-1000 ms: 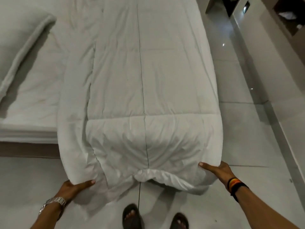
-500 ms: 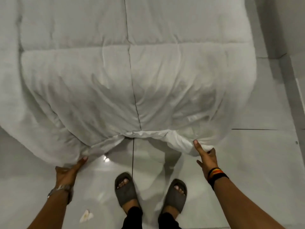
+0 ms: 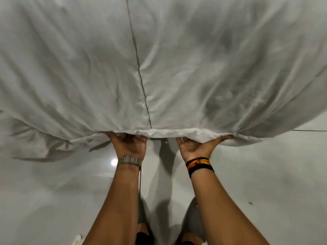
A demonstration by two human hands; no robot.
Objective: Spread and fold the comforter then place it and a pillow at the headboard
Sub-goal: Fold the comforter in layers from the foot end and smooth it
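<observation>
The white comforter (image 3: 177,68) fills the whole upper half of the head view, wrinkled, with a dark seam running down its middle. Its lower hem hangs over the floor. My left hand (image 3: 129,145), with a metal watch on the wrist, is palm-up under the hem just left of the seam, fingers hidden beneath the fabric. My right hand (image 3: 198,147), with dark and orange wristbands, is palm-up under the hem right of the seam, thumb stretched along the edge. The pillow and headboard are out of view.
Glossy pale tiled floor (image 3: 53,200) lies below the comforter, with a light reflection near my left wrist. My feet in dark slippers (image 3: 191,225) stand under my arms. A small scrap of paper (image 3: 77,240) lies at the bottom left.
Both hands have moved inward from the comforter's outer corners to the middle of the hem, turned palm-up beneath it. The view has dropped much closer to the comforter.
</observation>
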